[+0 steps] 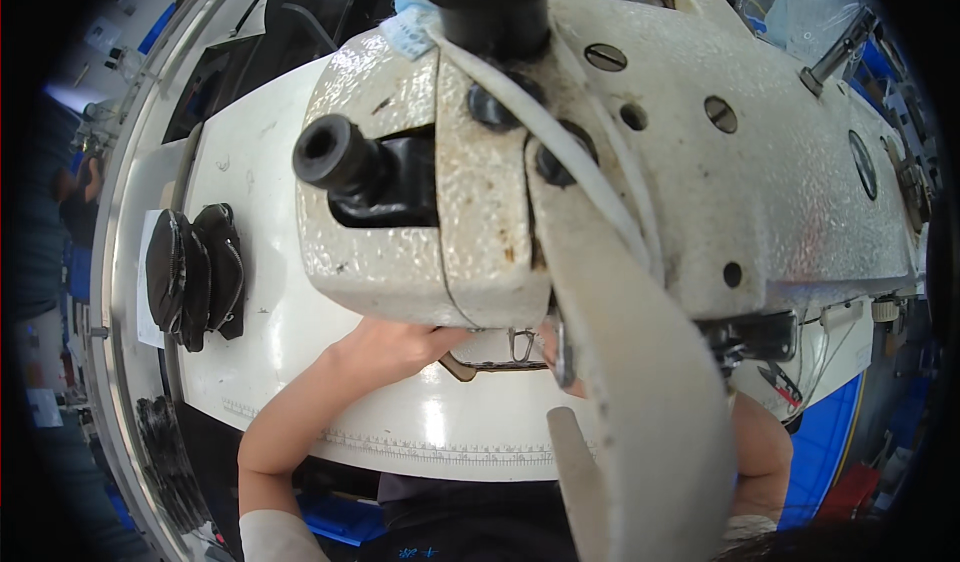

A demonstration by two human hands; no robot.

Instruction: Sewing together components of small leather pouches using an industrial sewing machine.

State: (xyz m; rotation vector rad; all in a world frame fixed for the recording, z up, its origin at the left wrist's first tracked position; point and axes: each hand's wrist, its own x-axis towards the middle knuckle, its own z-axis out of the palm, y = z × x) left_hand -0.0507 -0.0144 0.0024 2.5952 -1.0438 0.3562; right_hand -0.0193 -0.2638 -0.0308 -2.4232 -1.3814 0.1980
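A large off-white sewing machine head [480, 232] fills the middle and hides most of what lies under it. My left hand [395, 347] reaches in from the left at its lower edge, fingers bent toward the needle area; their tips are hidden. Just a sliver of my right hand [548, 342] shows beside a metal lever [564, 354]; the machine and a hanging strip cover the rest. Between the hands sits a small wire loop [520, 346]. A tan-edged piece [458, 367] lies below my left fingers. I cannot make out what either hand holds.
A wide pale strip [650, 392] hangs in front of the machine. Several dark zippered pouches [195, 277] stand on the white table [290, 262] at left. Red-handled snips [780, 384] lie at right. A ruler scale [430, 452] runs along the near edge. A person [85, 197] is at far left.
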